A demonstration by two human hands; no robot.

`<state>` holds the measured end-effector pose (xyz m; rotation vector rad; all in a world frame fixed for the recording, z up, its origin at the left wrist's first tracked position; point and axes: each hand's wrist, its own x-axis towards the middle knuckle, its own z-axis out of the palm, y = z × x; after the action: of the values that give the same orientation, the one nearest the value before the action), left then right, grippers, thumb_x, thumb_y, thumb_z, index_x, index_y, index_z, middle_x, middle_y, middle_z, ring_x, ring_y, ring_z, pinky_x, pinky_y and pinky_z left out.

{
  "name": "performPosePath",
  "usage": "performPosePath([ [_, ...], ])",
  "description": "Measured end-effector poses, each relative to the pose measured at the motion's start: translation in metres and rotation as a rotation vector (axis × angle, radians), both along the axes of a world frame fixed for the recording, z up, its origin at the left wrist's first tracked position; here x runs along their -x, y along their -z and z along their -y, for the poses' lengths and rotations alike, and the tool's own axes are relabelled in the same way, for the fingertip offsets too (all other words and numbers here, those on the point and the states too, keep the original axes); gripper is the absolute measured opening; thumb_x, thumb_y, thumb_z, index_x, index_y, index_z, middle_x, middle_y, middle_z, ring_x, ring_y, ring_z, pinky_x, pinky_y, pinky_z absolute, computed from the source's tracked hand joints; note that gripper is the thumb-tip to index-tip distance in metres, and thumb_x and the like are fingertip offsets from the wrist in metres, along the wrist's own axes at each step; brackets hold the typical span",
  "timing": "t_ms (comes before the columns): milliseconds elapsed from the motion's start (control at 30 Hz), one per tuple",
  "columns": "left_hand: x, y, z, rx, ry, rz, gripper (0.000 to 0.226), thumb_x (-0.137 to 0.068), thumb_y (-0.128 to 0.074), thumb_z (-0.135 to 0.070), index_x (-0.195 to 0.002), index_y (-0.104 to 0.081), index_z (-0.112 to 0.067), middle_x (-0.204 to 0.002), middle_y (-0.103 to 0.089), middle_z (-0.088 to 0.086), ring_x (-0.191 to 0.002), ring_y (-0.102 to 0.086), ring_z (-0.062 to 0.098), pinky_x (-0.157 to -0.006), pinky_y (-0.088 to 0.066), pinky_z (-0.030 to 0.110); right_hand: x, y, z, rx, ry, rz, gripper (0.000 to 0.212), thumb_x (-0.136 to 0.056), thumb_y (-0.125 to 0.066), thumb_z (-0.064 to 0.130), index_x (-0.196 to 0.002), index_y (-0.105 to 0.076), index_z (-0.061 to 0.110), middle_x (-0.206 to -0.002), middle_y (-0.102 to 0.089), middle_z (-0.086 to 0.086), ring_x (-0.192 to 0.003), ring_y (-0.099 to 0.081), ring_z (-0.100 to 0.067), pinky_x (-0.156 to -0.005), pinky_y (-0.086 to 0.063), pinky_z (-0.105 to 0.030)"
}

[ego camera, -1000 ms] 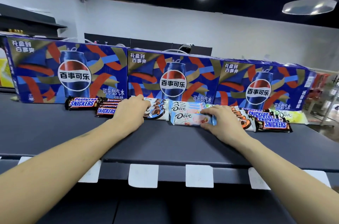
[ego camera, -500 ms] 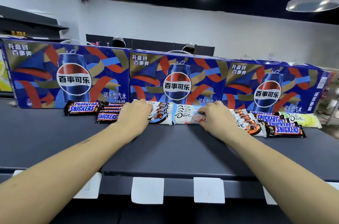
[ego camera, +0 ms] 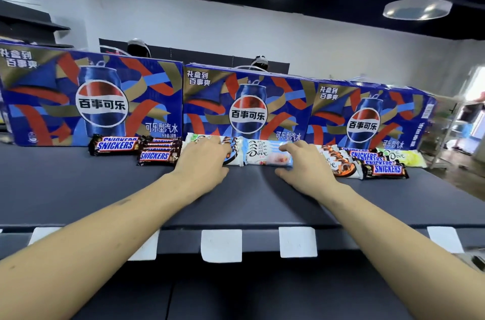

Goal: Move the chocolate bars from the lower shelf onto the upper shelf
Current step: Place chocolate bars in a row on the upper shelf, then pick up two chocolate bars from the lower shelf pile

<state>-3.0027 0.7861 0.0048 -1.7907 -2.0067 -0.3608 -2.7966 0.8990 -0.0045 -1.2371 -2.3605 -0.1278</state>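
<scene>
Since half a second ago: right hand [ego camera: 301, 165] slid off the blue Dove stack [ego camera: 268, 155] toward its right end; left hand [ego camera: 203, 162] hardly moved.

Head view:
- Left hand palm down on white Dove bars [ego camera: 232, 153], fingers straight and lying flat over the wrappers, gripping nothing.
- Right hand palm down, fingers spread and relaxed, fingertips touching right end of blue Dove stack, thumb lying on upper shelf [ego camera: 78, 188] just beside it. No pinch visible.
- Chocolate bars all in one row along back of upper shelf, tight against three Pepsi gift boxes [ego camera: 99, 99].
- Row from left end: single Snickers bar [ego camera: 115, 146], Snickers stack [ego camera: 157, 153], white Dove bars, blue Dove stack, orange-and-white Dove bars [ego camera: 341, 165] fanned out, second Snickers stack [ego camera: 383, 166], yellow-green Dove bar [ego camera: 401, 157] at right end.
- Front half of upper shelf bare dark surface; both forearms crossing it.
- White price tags [ego camera: 221, 245] along shelf's front edge, printing unreadable.
- Lower shelf below front edge dark, contents not discernible.
</scene>
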Motion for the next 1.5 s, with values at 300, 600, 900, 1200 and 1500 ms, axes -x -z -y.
performPosePath([
  [300,-0.033,0.008,0.080,0.038,0.031,0.084,0.043,-0.092,-0.051,-0.047,-0.129,-0.054,-0.027,-0.123,-0.054,-0.001,-0.114,-0.051,0.022,-0.091,-0.043,0.036,-0.008,0.012,0.097,0.140,-0.160,-0.122,0.063,-0.089,-0.057,0.052,-0.143,-0.044,0.022,-0.144,-0.048,0.000,-0.134,-0.041,-0.019,-0.109,-0.036,-0.037],
  [600,-0.071,0.034,0.172,0.051,-0.091,0.103,0.045,-0.092,-0.046,-0.049,-0.131,-0.052,-0.026,-0.121,-0.055,0.002,-0.113,-0.052,0.024,-0.089,-0.043,0.039,-0.036,0.043,0.205,0.158,-0.316,-0.158,0.073,-0.093,-0.055,0.048,-0.154,-0.024,0.020,-0.151,-0.039,0.001,-0.140,-0.031,-0.015,-0.115,-0.028,-0.032],
  [900,-0.067,0.081,0.266,0.139,-0.229,0.136,0.055,-0.091,-0.045,-0.055,-0.137,-0.045,-0.024,-0.129,-0.051,0.004,-0.116,-0.050,0.026,-0.090,-0.043,0.037,-0.023,0.084,0.274,0.207,-0.394,-0.095,0.071,-0.094,-0.052,0.050,-0.154,-0.025,0.023,-0.158,-0.029,0.001,-0.148,-0.017,-0.020,-0.121,-0.016,-0.032],
  [1200,-0.003,0.132,0.339,0.180,-0.394,0.206,0.053,-0.093,-0.047,-0.050,-0.138,-0.043,-0.024,-0.127,-0.050,0.003,-0.113,-0.051,0.024,-0.089,-0.044,0.036,0.052,0.129,0.316,0.292,-0.510,0.024,0.069,-0.096,-0.053,0.044,-0.154,-0.023,0.023,-0.159,-0.026,-0.002,-0.149,-0.015,-0.021,-0.120,-0.017,-0.033],
  [1500,0.102,0.196,0.352,0.140,-0.471,0.292,0.048,-0.094,-0.049,-0.036,-0.139,-0.041,-0.023,-0.125,-0.052,0.002,-0.110,-0.053,0.024,-0.083,-0.045,0.035,0.205,0.199,0.327,0.446,-0.532,0.097,0.072,-0.095,-0.057,0.036,-0.154,-0.021,0.021,-0.160,-0.021,-0.005,-0.147,-0.018,-0.022,-0.117,-0.024,-0.035],
])
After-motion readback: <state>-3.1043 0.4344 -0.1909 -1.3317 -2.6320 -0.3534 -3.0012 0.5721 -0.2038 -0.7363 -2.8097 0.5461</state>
